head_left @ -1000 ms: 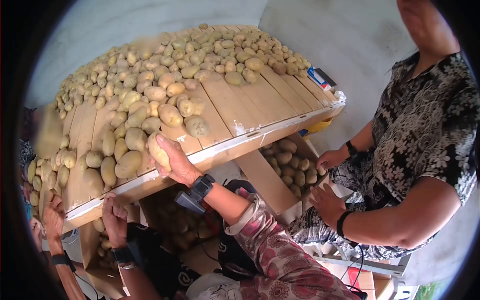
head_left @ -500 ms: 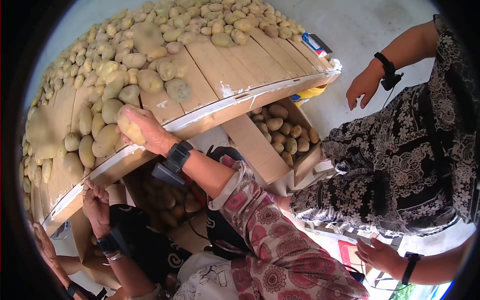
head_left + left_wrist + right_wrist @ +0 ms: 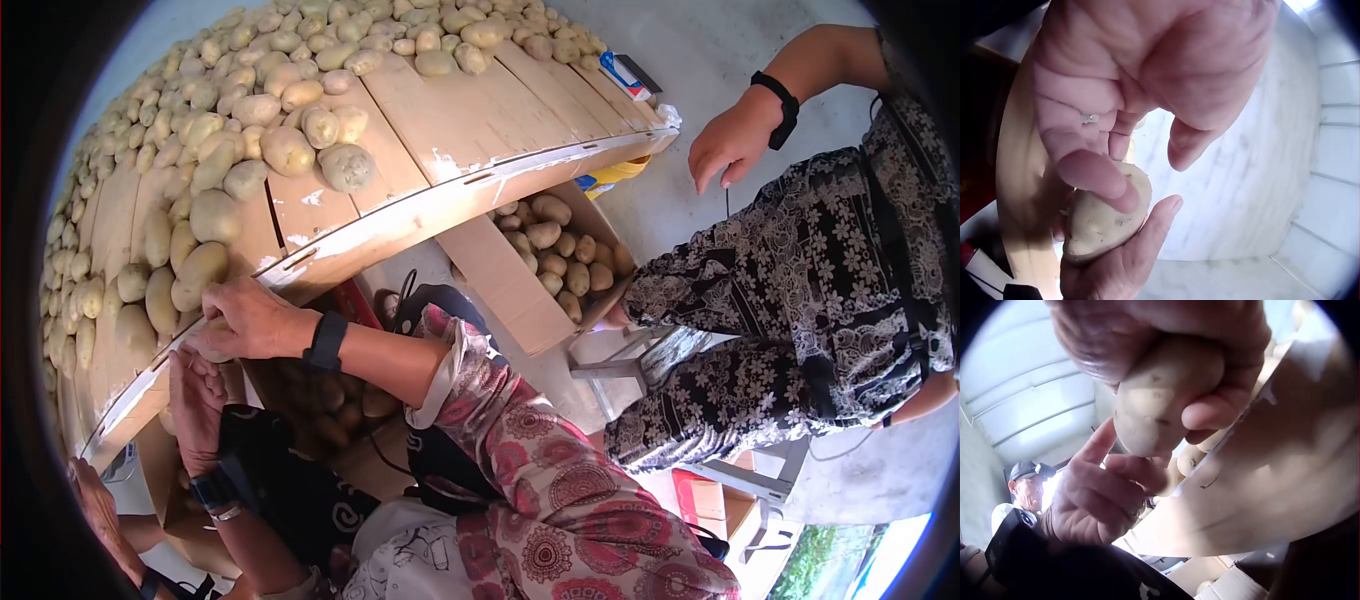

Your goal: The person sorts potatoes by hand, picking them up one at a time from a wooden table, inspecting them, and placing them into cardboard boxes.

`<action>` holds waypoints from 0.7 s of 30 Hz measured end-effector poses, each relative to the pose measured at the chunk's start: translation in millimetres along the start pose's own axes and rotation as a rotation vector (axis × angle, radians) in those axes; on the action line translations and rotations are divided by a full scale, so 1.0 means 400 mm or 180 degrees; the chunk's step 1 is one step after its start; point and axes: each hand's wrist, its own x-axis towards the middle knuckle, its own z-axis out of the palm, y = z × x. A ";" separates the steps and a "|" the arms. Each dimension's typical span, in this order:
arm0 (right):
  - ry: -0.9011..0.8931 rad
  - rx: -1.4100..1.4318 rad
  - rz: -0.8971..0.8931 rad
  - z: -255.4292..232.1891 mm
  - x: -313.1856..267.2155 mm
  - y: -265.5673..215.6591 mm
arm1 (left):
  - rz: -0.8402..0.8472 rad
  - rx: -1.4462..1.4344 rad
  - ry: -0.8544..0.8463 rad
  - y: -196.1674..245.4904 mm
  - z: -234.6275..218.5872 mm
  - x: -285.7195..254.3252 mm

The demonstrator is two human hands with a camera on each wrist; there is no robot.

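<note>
My right hand (image 3: pixel 262 318) grips a pale yellow potato (image 3: pixel 1160 400) at the front edge of the potato-covered table (image 3: pixel 430 175). In the right wrist view its fingers and thumb curl round the upper part. Just below, my left hand (image 3: pixel 197 410) reaches up to the same potato with its palm turned upward. The left wrist view shows the left fingertips at the potato's surface and the left thumb standing apart from it. In the head view the right hand mostly hides the potato.
Many potatoes (image 3: pixel 203 275) cover the slatted tabletop. Below it stands a cardboard box of potatoes (image 3: pixel 565 255), with a yellow container (image 3: pixel 610 178) behind. A person in patterned clothes is at the right, one hand (image 3: pixel 735 140) extended. Another person's hand (image 3: pixel 97 505) shows at far left.
My right hand has brought the potato down and left to my left hand at the table edge. The left fingers have come up to it. The person at right has moved their arms apart.
</note>
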 end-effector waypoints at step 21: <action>-0.1433 0.1384 0.1312 -0.092 0.009 0.000 | -0.0228 0.1014 -0.0048 0.024 0.072 -0.023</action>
